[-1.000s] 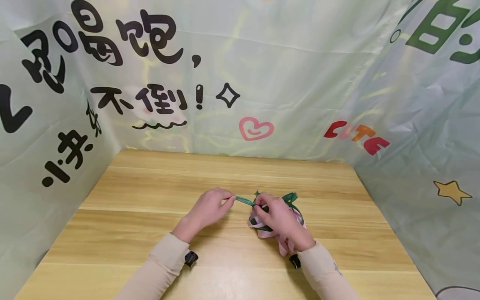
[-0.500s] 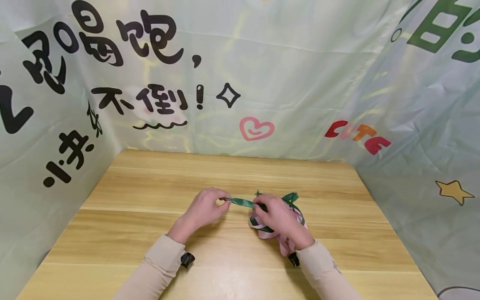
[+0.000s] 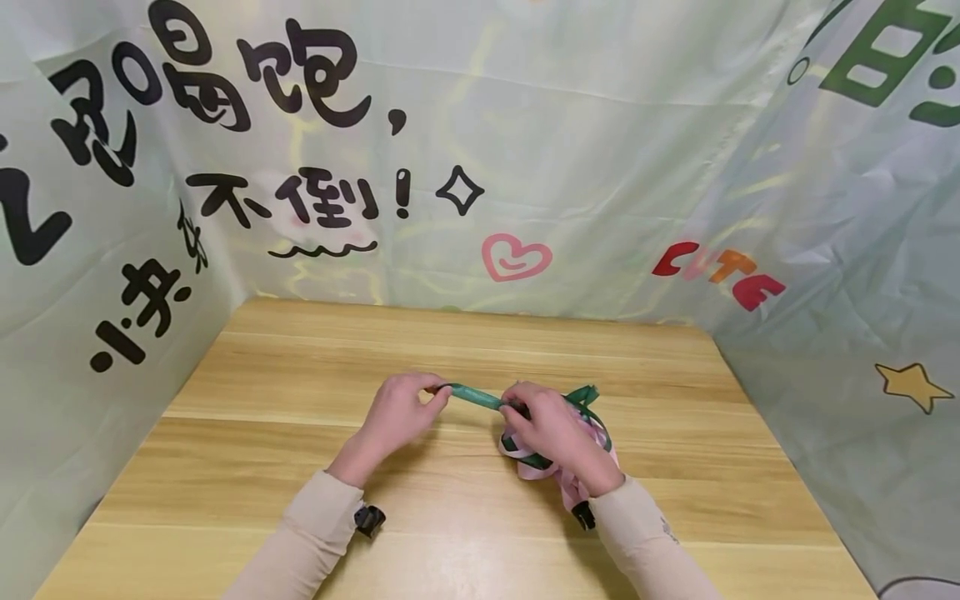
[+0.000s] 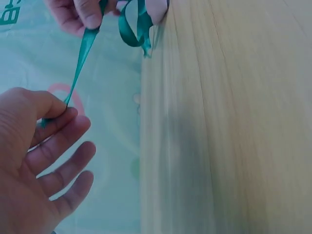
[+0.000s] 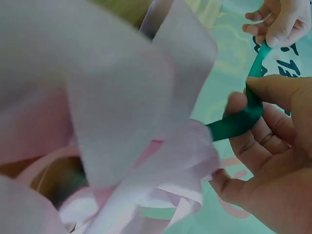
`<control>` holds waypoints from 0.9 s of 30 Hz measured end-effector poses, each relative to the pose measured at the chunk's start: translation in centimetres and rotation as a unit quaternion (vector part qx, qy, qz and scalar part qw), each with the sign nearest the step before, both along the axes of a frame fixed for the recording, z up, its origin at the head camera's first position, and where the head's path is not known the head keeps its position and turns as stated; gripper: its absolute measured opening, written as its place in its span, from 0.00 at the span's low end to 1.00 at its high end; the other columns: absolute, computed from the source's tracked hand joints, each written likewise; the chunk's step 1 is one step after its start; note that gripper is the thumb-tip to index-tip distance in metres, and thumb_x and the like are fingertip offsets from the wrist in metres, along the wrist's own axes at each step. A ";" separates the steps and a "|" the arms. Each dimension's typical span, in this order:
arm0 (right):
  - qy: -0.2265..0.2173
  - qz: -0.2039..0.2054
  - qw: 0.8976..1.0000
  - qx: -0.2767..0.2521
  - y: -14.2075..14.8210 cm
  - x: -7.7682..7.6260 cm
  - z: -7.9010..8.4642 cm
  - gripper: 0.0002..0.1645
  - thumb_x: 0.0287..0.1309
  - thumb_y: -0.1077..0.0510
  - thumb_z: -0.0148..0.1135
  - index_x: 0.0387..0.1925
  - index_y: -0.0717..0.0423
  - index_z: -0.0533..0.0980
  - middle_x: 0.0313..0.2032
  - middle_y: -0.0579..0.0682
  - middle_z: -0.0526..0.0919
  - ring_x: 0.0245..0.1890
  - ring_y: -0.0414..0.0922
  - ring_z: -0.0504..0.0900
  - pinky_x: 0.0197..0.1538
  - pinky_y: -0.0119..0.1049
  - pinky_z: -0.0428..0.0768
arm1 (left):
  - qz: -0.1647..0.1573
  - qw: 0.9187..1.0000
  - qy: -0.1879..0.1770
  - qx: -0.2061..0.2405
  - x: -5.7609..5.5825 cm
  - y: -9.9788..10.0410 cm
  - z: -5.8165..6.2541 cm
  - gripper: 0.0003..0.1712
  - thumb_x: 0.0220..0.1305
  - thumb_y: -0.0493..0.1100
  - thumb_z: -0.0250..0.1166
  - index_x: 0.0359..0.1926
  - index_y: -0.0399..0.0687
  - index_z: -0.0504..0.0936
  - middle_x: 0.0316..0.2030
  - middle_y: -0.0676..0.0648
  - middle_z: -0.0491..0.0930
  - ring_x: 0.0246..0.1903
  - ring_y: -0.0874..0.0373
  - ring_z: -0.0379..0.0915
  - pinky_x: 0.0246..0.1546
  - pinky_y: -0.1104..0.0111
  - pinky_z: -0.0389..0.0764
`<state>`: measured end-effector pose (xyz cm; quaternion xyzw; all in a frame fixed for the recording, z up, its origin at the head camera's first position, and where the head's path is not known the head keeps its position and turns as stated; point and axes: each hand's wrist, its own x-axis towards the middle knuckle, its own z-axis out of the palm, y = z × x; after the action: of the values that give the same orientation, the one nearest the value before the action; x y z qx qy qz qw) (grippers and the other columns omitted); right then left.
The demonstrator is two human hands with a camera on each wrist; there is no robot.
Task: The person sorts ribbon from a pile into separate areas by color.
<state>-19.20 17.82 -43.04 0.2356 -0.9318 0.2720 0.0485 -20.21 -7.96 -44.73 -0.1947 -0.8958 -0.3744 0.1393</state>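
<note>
A length of green ribbon [image 3: 474,396] stretches between the two hands above the table. My left hand [image 3: 397,417] pinches its free end between thumb and index finger; the left wrist view shows the other fingers loosely bent. Nearer the bundle, my right hand [image 3: 551,429] grips the same ribbon, with the thumb [image 5: 270,87] on top of it. Beneath and beside the right hand is a bundle of looped pink and green ribbon [image 3: 532,469], partly hidden by that hand. Pale pink loops [image 5: 185,156] fill much of the right wrist view.
The wooden table [image 3: 450,500] is enclosed by pale printed fabric [image 3: 600,167] at the back and both sides. Small black devices sit at the left wrist [image 3: 370,521] and right wrist [image 3: 582,515].
My left hand has drawn leftward, and the visible stretch of green ribbon between the hands has grown longer. The right hand stays almost in place by the bundle.
</note>
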 end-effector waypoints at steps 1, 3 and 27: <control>-0.004 0.001 1.000 -0.003 0.0 0.0 0.0 0.02 0.72 0.58 0.65 0.41 0.50 0.83 0.34 0.42 0.82 0.27 0.36 0.74 0.33 0.30 0.75 | 0.012 1.000 0.002 0.001 0.0 -0.3 -0.1 0.06 0.68 0.42 0.71 0.41 0.47 0.93 0.37 0.50 0.91 0.32 0.59 0.81 0.36 0.63 0.80; -0.009 0.003 1.000 -0.007 0.1 0.1 -0.1 0.02 0.72 0.60 0.65 0.42 0.51 0.83 0.35 0.43 0.82 0.29 0.36 0.74 0.35 0.31 0.75 | 0.030 1.000 0.008 0.005 0.1 -0.9 -0.3 0.06 0.68 0.41 0.71 0.40 0.46 0.93 0.36 0.49 0.91 0.33 0.55 0.84 0.38 0.60 0.82; -0.115 0.038 0.991 -0.064 2.1 -1.2 1.5 0.08 0.71 0.55 0.67 0.49 0.48 0.86 0.36 0.47 0.88 0.22 0.38 0.71 0.28 0.32 0.70 | 0.165 0.984 0.012 0.058 -0.5 -10.7 0.3 0.13 0.69 0.42 0.66 0.44 0.40 0.93 0.37 0.39 0.91 0.10 0.66 0.59 0.14 0.72 0.58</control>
<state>-20.36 19.90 -41.59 0.2344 -0.9024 0.3575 -0.0540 -20.67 -18.68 -44.39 -0.0401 -0.8907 -0.3950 0.2215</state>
